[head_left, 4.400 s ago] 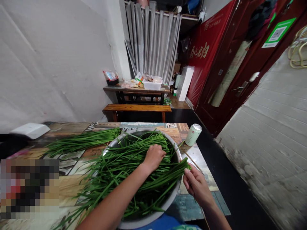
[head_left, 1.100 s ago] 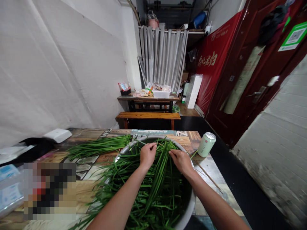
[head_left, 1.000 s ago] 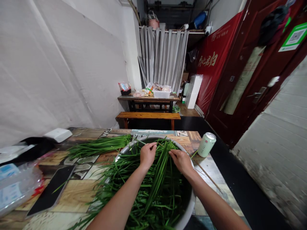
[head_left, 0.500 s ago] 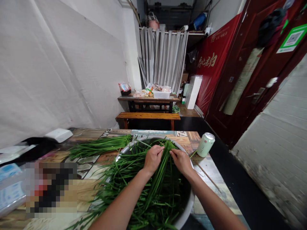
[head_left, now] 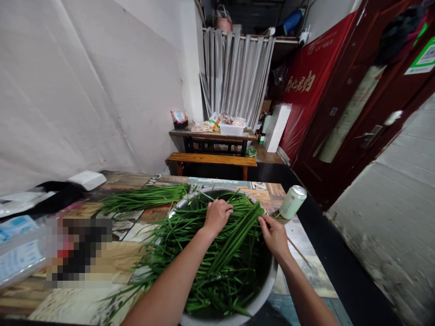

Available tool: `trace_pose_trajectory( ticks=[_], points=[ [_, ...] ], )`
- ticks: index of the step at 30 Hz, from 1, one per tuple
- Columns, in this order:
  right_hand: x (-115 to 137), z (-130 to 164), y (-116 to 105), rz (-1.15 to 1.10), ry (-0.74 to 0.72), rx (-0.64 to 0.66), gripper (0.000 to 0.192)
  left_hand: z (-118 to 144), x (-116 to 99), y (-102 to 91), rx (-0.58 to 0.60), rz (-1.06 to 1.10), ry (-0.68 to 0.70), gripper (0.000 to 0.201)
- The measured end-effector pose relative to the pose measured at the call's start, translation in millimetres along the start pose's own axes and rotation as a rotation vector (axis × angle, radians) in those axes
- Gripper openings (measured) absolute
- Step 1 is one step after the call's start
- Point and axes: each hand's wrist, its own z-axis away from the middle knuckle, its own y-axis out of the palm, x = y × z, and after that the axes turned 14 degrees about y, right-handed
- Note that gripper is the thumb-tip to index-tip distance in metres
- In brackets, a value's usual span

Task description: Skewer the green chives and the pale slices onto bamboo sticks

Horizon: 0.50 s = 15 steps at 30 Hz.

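A large metal basin (head_left: 270, 290) heaped with long green garlic chives (head_left: 190, 253) stands in front of me on the table. My right hand (head_left: 274, 233), at the basin's right rim, pinches the cut ends of a bunch of garlic chives (head_left: 238, 233) whose leaves trail down and left over the heap. My left hand (head_left: 217, 216) is over the far part of the heap, fingers bent and closed at the stalks there; its fingertips are partly hidden. Another pile of garlic chives (head_left: 146, 197) lies on the table, left of the basin.
A pale green can (head_left: 292, 203) stands right of the basin, near the table's edge. A thin brown stick (head_left: 299, 251) lies below it. Plastic packages (head_left: 22, 249) and a white box (head_left: 87, 180) sit at the left. Beyond are a wooden bench (head_left: 210, 159) and another table.
My hands have moved apart. The right hand has shifted right with its bunch, while the left has come off that bunch onto stalks in the heap. The view has shifted slightly.
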Motion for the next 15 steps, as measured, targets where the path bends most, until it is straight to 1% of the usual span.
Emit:
trace_pose_trajectory(
  ticks=[2, 4, 6, 9, 12, 15],
  points=[
    [1, -1, 0, 0.020, -0.003, 0.009, 0.033, -1, -3, -1.8, -0.013, -0.001, -0.011, 0.014],
    [0, -2, 0, 0.029, -0.010, 0.012, 0.033, -2, -5, -5.6, -0.051, 0.031, -0.010, 0.014],
    [-1, -2, 0, 0.036, -0.026, 0.005, 0.034, -4, -6, -8.8, -0.106, 0.114, -0.019, 0.014],
    [-2, -2, 1, 0.056, -0.061, -0.008, 0.035, -6, -9, -9.3, -0.162, 0.307, -0.089, 0.016],
    [-3, -2, 1, 0.069, -0.079, -0.010, 0.035, -8, -12, -6.9, -0.169, 0.422, -0.140, 0.022],
    [-3, -3, 1, 0.080, -0.084, -0.016, 0.033, -8, -13, -7.5, -0.137, 0.361, -0.116, 0.024]
  ],
)
